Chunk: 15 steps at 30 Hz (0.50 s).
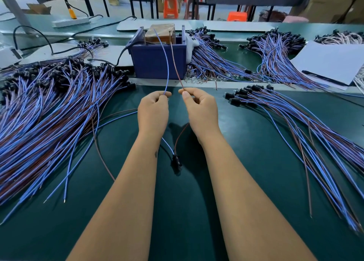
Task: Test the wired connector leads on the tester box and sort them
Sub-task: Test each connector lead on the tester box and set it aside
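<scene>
Lead under test: blue wire (166, 63) pinched in left hand (153, 111), brown wire (176, 63) pinched in right hand (201, 111), both rising to the tester box (157, 60) at the bench's far middle; black connector (175, 163) dangles between the forearms. Large lead pile (49, 107) at left edge, smaller pile (295, 119) at right. Risk: bare tips may miss or slip off the contacts, judged a false fail; dangling connector may snag loose leads

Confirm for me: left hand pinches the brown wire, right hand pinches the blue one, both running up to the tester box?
Swapped. In the head view the left hand pinches the blue wire and the right hand pinches the brown wire; both run up to the tester box.
</scene>
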Tool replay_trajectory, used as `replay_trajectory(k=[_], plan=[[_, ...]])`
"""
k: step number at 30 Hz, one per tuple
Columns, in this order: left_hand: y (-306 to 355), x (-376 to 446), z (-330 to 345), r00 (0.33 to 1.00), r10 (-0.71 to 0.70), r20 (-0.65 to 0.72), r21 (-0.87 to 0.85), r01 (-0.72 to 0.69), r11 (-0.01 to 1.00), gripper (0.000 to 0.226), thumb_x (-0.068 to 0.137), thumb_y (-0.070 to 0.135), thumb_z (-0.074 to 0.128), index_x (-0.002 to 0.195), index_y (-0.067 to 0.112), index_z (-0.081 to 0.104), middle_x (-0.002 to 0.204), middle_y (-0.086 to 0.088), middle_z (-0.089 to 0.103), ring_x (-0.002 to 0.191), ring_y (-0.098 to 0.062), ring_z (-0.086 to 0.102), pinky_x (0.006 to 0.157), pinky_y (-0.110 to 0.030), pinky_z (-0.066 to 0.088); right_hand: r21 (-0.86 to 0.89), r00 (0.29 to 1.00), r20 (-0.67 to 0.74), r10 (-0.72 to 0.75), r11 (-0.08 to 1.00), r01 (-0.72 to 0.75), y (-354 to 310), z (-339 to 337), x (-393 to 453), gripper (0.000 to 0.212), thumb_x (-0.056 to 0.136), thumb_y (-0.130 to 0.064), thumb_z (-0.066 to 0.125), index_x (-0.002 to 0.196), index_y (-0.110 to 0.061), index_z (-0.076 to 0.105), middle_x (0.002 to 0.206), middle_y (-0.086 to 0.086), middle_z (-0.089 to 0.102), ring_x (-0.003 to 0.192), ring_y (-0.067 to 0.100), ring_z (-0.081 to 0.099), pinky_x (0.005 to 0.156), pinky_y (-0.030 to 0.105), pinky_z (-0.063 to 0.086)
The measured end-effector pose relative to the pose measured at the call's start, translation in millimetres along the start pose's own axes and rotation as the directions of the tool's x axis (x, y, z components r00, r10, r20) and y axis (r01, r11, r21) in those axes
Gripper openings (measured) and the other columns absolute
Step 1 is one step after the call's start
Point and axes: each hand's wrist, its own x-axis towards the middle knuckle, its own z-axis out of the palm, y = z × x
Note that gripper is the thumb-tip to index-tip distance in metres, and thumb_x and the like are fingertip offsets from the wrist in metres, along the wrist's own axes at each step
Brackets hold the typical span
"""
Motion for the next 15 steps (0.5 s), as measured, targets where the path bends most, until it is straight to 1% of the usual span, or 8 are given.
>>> replay_trajectory(k=[3,6,9,12,13,15], plan=[[-0.7,2.2,-0.1,1.0,-0.01,0.001,-0.002,0.01,1.0,0.028,0.09,0.013,0.044,0.09,0.026,0.069,0.049,0.012,0.051,0.04,-0.006,0.033,0.04,-0.019,0.029,-0.001,1.0,0.001,0.007,1.0,-0.007,0.0,0.0,1.1,0.018,0.096,-0.018,0.056,0.102,-0.016,0.073,0.053,-0.018,0.048,0.048,-0.001,0.042,0.056,0.016,0.032],[-1.1,2.8,-0.8,1.0,-0.022,0.002,-0.004,0.022,1.0,0.027,0.091,0.013,0.045,0.087,0.028,0.068,0.061,0.004,0.053,0.038,-0.005,0.031,0.039,-0.017,0.028,0.004,1.0,0.009,0.01,1.0,-0.01,0.1,-0.7,0.8,0.017,0.096,-0.018,0.057,0.1,-0.017,0.073,0.048,-0.019,0.046,0.047,0.0,0.04,0.054,0.017,0.032],[-1.0,2.5,-1.6,0.999,-0.039,-0.005,-0.019,0.039,0.999,0.028,0.091,0.013,0.044,0.091,0.028,0.068,0.068,0.0,0.055,0.036,-0.004,0.03,0.038,-0.017,0.027,-0.003,1.0,0.024,0.02,1.0,-0.02,0.3,-0.9,0.5,0.017,0.096,-0.019,0.056,0.1,-0.019,0.073,0.048,-0.02,0.046,0.048,0.001,0.039,0.056,0.02,0.033],[-0.4,3.5,-3.0,0.997,-0.077,-0.017,-0.059,0.076,0.995,0.029,0.09,0.013,0.044,0.087,0.029,0.068,0.059,0.006,0.052,0.036,-0.006,0.03,0.039,-0.019,0.026,-0.006,0.999,0.02,0.031,1.0,-0.031,0.5,-0.8,0.7,0.018,0.096,-0.019,0.056,0.102,-0.018,0.073,0.048,-0.021,0.046,0.049,-0.001,0.041,0.057,0.019,0.033],[-0.5,4.2,-3.5,0.996,-0.085,-0.02,-0.07,0.083,0.994,0.029,0.09,0.013,0.044,0.087,0.029,0.068,0.052,0.011,0.05,0.036,-0.006,0.03,0.04,-0.019,0.027,-0.008,0.999,0.017,0.029,1.0,-0.029,0.4,-0.7,0.6,0.018,0.096,-0.019,0.056,0.102,-0.017,0.073,0.049,-0.021,0.047,0.049,-0.001,0.041,0.057,0.018,0.034],[-1.0,4.1,-3.9,0.996,-0.088,-0.015,-0.077,0.087,0.993,0.029,0.09,0.014,0.044,0.089,0.028,0.069,0.043,0.015,0.046,0.036,-0.005,0.03,0.04,-0.019,0.027,-0.019,1.0,0.02,0.018,1.0,-0.018,0.2,-0.8,0.2,0.018,0.096,-0.019,0.056,0.102,-0.018,0.074,0.056,-0.021,0.051,0.052,-0.003,0.044,0.058,0.016,0.035]])
